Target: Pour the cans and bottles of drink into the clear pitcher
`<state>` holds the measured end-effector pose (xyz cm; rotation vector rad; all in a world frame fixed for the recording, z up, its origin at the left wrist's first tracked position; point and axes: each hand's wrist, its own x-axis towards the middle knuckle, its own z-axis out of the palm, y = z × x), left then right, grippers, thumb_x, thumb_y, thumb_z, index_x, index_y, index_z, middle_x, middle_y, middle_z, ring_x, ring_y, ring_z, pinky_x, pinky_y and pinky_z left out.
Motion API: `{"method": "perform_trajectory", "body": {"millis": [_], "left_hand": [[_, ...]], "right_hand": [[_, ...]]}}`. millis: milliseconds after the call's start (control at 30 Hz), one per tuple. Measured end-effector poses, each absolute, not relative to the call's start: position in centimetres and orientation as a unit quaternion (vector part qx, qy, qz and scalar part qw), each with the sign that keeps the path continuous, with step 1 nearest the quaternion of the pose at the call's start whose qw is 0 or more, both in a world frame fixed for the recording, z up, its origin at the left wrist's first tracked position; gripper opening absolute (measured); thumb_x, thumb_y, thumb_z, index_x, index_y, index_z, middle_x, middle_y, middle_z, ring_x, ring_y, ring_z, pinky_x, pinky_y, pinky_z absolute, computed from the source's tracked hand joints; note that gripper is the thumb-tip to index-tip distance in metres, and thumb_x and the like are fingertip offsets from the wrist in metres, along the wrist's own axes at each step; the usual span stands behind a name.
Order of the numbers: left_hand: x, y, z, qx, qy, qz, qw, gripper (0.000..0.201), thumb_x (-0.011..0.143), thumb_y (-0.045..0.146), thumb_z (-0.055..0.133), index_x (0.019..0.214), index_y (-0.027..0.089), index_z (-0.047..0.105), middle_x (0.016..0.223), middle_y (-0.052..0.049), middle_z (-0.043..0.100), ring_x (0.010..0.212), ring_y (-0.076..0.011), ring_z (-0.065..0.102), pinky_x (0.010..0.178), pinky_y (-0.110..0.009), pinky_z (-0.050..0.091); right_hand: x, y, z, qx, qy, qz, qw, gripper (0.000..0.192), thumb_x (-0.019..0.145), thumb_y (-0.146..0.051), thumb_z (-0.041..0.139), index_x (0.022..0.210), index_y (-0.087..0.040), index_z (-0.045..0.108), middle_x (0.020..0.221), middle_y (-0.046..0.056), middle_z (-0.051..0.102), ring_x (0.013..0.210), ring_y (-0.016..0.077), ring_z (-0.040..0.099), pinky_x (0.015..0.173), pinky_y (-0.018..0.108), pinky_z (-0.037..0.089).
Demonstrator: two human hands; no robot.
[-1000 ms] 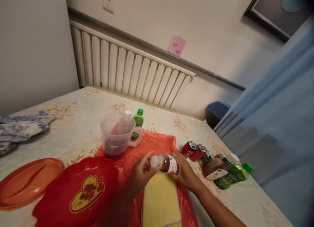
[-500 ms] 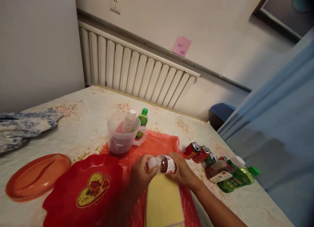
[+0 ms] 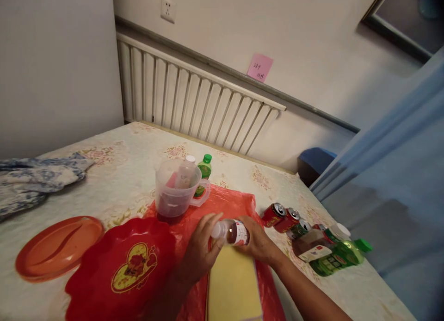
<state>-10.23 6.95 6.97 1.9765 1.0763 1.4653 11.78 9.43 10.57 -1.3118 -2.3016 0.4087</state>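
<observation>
A small bottle of dark reddish-brown drink with a white label lies tilted nearly on its side in my right hand, which is closed round its label end. At the bottle's other end, the thumb and fingers of my left hand sit about its white cap, the index finger straighter and above it. Below the bottle lies a yellow cloth-like pad on a red plastic sheet. Left of my hands is a red scalloped tray with a yellow heart print.
Behind my left hand stand a clear measuring jug, a white-capped bottle and a green-capped bottle. Cans and a green bottle stand to the right. An orange plate and patterned cloth lie left.
My left hand's fingers have loosened and straightened about the cap. My right hand keeps its hold on the bottle. The whole view has shifted slightly.
</observation>
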Motion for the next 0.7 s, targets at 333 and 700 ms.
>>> {"method": "perform_trajectory", "body": {"millis": [333, 700], "left_hand": [[-10.33, 6.97, 7.0, 0.712, 0.45, 0.511, 0.172, 0.025, 0.091, 0.034, 0.05, 0.109, 0.018, 0.056, 0.101, -0.01, 0.063, 0.097, -0.0247, 0.058, 0.085, -0.039, 0.047], [-10.45, 6.53, 7.1, 0.697, 0.47, 0.5, 0.208, 0.043, 0.085, 0.043, 0.057, 0.119, 0.018, 0.05, 0.114, -0.012, 0.059, 0.105, -0.0261, 0.058, 0.087, -0.039, 0.049]], "right_hand": [[11.87, 9.56, 10.77, -0.47, -0.842, 0.151, 0.216, 0.04, 0.068, -0.023, 0.067, 0.107, -0.02, 0.057, 0.095, 0.004, 0.061, 0.083, 0.0202, 0.057, 0.074, 0.03, 0.046], [11.39, 9.56, 11.17, -0.457, -0.851, 0.145, 0.213, 0.037, 0.07, -0.026, 0.066, 0.106, -0.019, 0.058, 0.095, 0.005, 0.061, 0.084, 0.0205, 0.057, 0.076, 0.031, 0.046]]}}
